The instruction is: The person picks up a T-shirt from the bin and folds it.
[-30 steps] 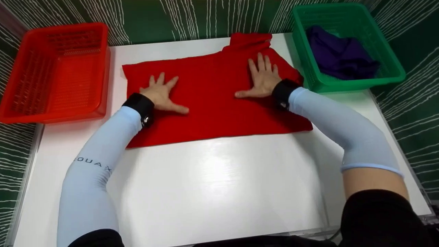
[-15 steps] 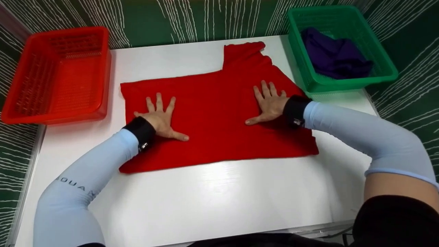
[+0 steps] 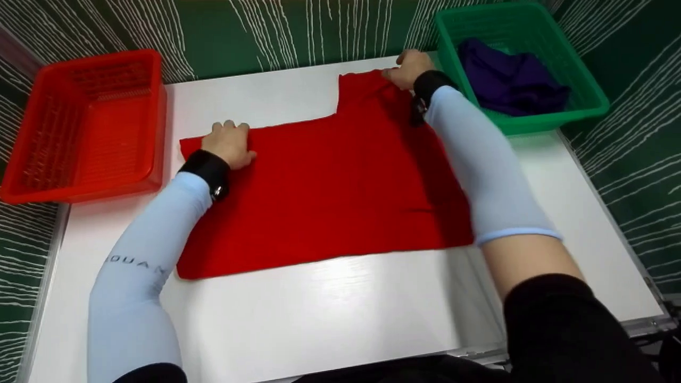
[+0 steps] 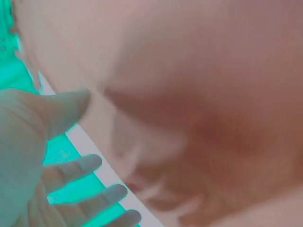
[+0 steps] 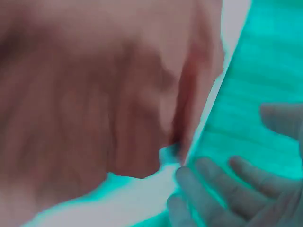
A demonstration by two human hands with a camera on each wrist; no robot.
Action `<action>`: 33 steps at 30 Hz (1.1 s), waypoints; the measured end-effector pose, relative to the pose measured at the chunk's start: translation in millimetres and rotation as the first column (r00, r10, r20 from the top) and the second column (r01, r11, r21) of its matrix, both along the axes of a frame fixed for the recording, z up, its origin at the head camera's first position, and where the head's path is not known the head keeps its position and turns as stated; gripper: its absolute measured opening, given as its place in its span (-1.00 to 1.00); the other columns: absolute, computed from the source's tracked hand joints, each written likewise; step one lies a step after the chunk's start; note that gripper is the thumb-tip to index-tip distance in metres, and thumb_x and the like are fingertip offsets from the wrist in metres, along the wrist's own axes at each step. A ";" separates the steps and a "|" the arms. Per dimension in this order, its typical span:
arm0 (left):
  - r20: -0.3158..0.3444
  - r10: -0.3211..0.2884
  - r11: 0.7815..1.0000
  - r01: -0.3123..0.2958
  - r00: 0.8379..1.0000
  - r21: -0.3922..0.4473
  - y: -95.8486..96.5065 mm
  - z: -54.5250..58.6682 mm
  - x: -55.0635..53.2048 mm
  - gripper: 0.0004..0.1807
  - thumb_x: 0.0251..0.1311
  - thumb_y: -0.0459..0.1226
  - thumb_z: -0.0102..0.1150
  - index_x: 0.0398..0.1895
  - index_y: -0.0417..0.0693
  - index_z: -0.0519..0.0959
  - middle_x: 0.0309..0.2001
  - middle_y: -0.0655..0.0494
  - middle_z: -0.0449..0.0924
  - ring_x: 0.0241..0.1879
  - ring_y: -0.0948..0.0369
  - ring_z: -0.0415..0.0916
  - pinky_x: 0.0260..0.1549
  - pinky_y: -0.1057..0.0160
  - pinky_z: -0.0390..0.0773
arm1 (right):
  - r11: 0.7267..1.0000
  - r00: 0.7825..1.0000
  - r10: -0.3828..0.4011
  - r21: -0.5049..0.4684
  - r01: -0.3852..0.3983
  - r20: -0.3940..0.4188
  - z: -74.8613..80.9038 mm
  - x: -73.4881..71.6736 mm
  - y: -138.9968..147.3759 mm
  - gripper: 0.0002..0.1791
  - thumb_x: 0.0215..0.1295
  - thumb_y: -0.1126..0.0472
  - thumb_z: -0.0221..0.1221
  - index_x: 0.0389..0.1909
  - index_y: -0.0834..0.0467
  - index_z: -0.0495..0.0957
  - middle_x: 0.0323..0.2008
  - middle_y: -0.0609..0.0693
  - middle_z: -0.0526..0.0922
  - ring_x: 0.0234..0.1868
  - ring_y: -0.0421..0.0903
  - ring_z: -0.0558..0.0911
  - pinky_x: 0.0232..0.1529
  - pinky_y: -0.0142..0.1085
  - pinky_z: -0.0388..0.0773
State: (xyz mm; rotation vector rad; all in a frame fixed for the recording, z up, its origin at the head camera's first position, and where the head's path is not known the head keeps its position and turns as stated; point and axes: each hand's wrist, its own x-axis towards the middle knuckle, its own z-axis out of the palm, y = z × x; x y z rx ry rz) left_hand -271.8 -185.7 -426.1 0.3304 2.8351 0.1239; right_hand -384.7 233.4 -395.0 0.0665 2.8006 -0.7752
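A red shirt [image 3: 330, 191] lies folded on the white table [image 3: 340, 303], its sleeve [image 3: 362, 88] sticking out toward the far right. My left hand [image 3: 227, 144] is at the far left edge of the shirt. In the left wrist view its thumb [image 4: 71, 106] and fingers [image 4: 90, 203] stand apart beside the cloth, which looks brownish there. At the sleeve's end is my right hand [image 3: 410, 68], fingers bent in the head view. The right wrist view shows its fingers [image 5: 227, 184] and thumb spread next to the sleeve's edge, with no cloth between them.
A red plastic basket [image 3: 154, 122] stands at the table's left. At the back right, close to my right wrist, a green basket [image 3: 564, 119] holds a crumpled purple cloth [image 3: 511, 80]. A dark green wall with white streaks [image 3: 298, 37] rises behind the table.
Both hands pressed flat on the shirt earlier and slid it nearer the front edge. Now they have moved away from me, the left to the far hem, the right to the sleeve.
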 end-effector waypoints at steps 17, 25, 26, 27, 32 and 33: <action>0.043 -0.086 0.984 0.078 0.995 0.161 -41.9 -12.7 -32.0 -0.68 0.15 -0.06 0.37 -0.21 -0.07 0.57 -0.12 -0.14 0.42 -0.10 -0.12 0.36 -0.21 -0.02 0.37 | 0.762 0.962 -0.253 -0.593 0.263 0.101 -13.5 -8.8 1.2 -0.58 0.18 0.30 0.44 0.08 0.19 0.64 -0.10 -0.09 0.60 -0.05 -0.17 0.46 0.08 -0.27 0.43; 0.119 -0.009 0.989 -0.008 0.993 0.147 -48.6 1.0 -29.1 -0.30 0.18 -0.05 0.38 0.35 -0.14 0.45 0.05 -0.25 0.56 0.01 -0.17 0.42 0.09 -0.22 0.45 | 0.968 0.966 -0.125 -0.186 0.168 0.224 -11.7 -10.2 8.6 -0.73 0.16 0.10 0.33 -0.17 0.12 0.58 -0.47 -0.21 0.59 -0.35 -0.19 0.58 -0.33 -0.40 0.57; 0.111 -0.007 0.988 -0.010 0.994 0.151 -49.9 3.1 -27.7 -0.31 0.18 -0.04 0.38 0.33 -0.17 0.49 0.07 -0.24 0.57 0.01 -0.17 0.43 0.10 -0.23 0.45 | 0.975 0.970 -0.111 -0.163 0.148 0.217 -12.2 -10.5 9.8 -0.79 0.16 0.09 0.32 -0.26 0.11 0.60 -0.53 -0.21 0.58 -0.38 -0.19 0.57 -0.37 -0.41 0.55; 0.100 -0.009 0.987 -0.007 0.995 0.160 -51.0 5.4 -26.2 -0.33 0.19 -0.04 0.38 0.30 -0.19 0.52 0.06 -0.24 0.58 -0.01 -0.17 0.43 0.09 -0.22 0.46 | 0.979 0.976 -0.100 -0.156 0.132 0.194 -12.6 -10.5 10.7 -0.84 0.16 0.09 0.30 -0.33 0.09 0.60 -0.56 -0.23 0.55 -0.40 -0.20 0.53 -0.39 -0.41 0.51; 0.021 -0.059 0.977 0.053 0.998 0.207 -57.6 17.3 -16.2 -0.61 0.21 -0.14 0.38 0.01 -0.17 0.63 -0.15 -0.20 0.61 -0.17 -0.13 0.45 -0.11 -0.10 0.49 | 0.950 0.998 -0.069 -0.305 0.062 -0.014 -10.1 -6.8 12.3 -0.97 0.25 0.21 0.16 -0.37 0.05 0.54 -0.49 -0.15 0.43 -0.38 -0.16 0.41 -0.33 -0.32 0.41; 0.006 -0.074 0.978 0.071 0.997 0.197 -59.5 20.0 -13.4 -0.66 0.21 -0.18 0.37 -0.02 -0.17 0.63 -0.18 -0.19 0.62 -0.19 -0.12 0.45 -0.15 -0.08 0.49 | 0.940 0.995 -0.058 -0.339 0.028 -0.080 -8.3 -4.8 12.4 -0.96 0.24 0.25 0.14 -0.38 0.05 0.54 -0.48 -0.14 0.43 -0.39 -0.15 0.40 -0.33 -0.31 0.39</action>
